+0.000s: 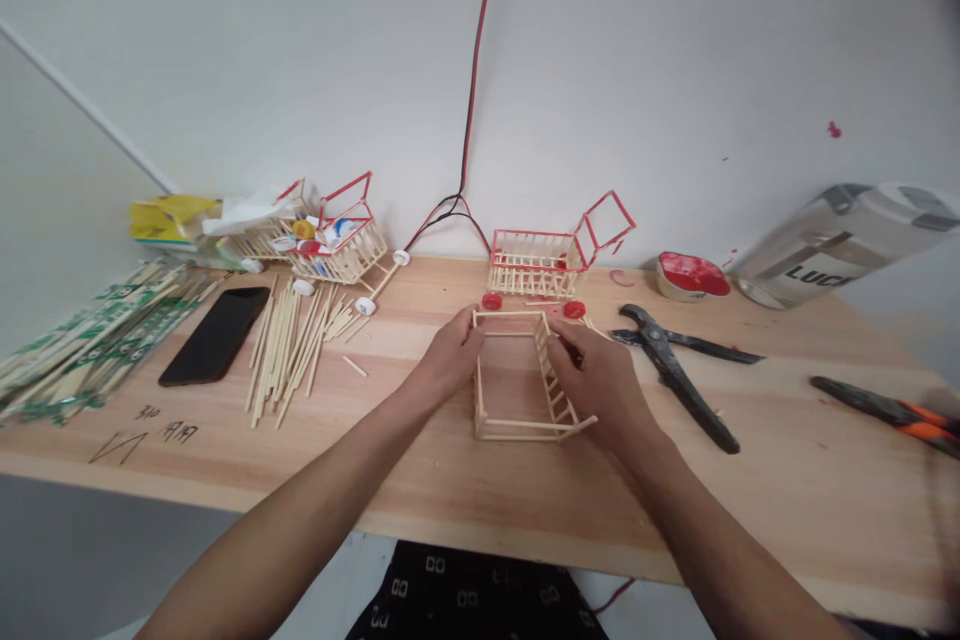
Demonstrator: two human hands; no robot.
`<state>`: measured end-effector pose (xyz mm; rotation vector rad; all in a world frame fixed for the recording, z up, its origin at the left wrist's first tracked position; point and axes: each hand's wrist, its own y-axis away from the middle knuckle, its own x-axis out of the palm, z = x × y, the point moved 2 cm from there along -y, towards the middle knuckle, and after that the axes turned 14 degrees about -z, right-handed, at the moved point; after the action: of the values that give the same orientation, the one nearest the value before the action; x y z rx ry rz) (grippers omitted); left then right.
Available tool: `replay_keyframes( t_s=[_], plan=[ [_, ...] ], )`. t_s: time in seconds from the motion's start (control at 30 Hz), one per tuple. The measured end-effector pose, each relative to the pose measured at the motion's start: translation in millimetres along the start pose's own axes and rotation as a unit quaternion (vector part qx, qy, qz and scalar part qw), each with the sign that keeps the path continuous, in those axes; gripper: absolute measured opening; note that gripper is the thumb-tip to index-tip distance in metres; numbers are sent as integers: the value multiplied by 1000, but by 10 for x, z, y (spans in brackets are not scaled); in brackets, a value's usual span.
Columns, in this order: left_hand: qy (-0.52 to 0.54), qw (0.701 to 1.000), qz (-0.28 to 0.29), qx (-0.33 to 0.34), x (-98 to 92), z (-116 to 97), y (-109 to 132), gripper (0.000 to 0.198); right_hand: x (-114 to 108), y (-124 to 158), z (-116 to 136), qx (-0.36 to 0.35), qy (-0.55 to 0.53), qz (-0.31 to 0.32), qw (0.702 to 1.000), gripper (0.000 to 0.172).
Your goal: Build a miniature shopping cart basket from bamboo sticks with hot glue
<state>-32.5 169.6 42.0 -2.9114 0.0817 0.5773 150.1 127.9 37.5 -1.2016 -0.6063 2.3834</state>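
Observation:
A small open frame of thin wooden sticks (517, 425) stands on the wooden table (420, 480) in front of me. My left hand (450, 360) is closed on the frame's far left corner. My right hand (596, 375) grips the ladder-like right side of the same frame. Just behind the frame sit two red bottle caps (492, 301) and a finished stick basket with red rims (536, 262).
Black pliers (679, 375) lie right of my right hand, orange-handled cutters (892, 412) further right. Loose sticks (292, 345), a black phone (217, 333) and wrapped chopsticks (90, 345) lie left. Another stick model (337, 240), a red-stained container (690, 276) and a silver can (840, 242) stand by the wall.

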Motion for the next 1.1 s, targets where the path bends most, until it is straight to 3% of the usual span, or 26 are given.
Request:
replay_keyframes(
  t_s=[1.1],
  plan=[
    [-26,999,6,22,15,43,-17,28,-1,12,16,-9,20,6,1000,24]
  ],
)
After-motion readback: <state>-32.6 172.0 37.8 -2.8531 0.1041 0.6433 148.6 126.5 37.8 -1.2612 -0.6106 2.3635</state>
